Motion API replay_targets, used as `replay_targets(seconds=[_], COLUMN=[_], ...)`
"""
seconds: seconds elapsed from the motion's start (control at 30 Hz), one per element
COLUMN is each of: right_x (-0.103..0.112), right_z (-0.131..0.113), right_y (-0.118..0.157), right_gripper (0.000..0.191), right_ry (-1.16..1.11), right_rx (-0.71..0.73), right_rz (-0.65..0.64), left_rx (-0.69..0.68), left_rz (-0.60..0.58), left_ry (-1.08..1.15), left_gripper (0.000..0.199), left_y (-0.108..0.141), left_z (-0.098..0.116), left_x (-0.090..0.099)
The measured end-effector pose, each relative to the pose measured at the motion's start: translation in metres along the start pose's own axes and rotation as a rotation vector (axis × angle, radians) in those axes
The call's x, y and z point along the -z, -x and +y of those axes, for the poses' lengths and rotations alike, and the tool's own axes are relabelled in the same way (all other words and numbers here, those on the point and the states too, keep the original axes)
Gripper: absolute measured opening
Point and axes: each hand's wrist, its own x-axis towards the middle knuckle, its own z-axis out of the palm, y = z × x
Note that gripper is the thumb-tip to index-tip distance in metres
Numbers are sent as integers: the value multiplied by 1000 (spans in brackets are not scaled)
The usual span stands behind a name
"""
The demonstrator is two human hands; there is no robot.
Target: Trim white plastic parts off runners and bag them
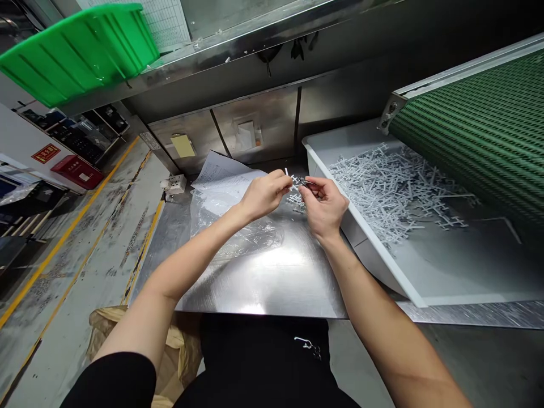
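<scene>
Parts (374, 192) in bin (467, 269) — bag (242, 235) left, on table (272, 286)

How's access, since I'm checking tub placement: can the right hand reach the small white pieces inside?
Probably yes: the right hand is near the tub, and the conveyor belt leaves many small white pieces uncovered, but the fingers are occupied.
</scene>
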Motion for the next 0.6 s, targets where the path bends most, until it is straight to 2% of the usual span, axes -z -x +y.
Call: replay_targets(seconds=[0.1, 0.27, 0.37, 0.5, 0.6], right_x=[2, -6, -10, -6, -1], right_z=[-5, -17, -22, -25, -26], right_y=[0, 6, 8, 4, -3], right_gripper=[21, 28, 30, 31, 29], right_ry=[41, -194, -275, -346, -379], right_rx=[41, -207, -273, -323, -311], right_rz=[-24, -51, -51, -83, -33], left_rx=[-107, -278, -345, -443, -498], left_rz=[-73, -172, -206, -243, -341], left_ry=[-163, -377, -478, -516, -477], left_gripper=[30, 36, 40, 42, 36], left_y=[8, 12, 12, 18, 26], left_z=[-3, -9, -9, -8, -12], left_x=[2, 12, 13, 2, -9])
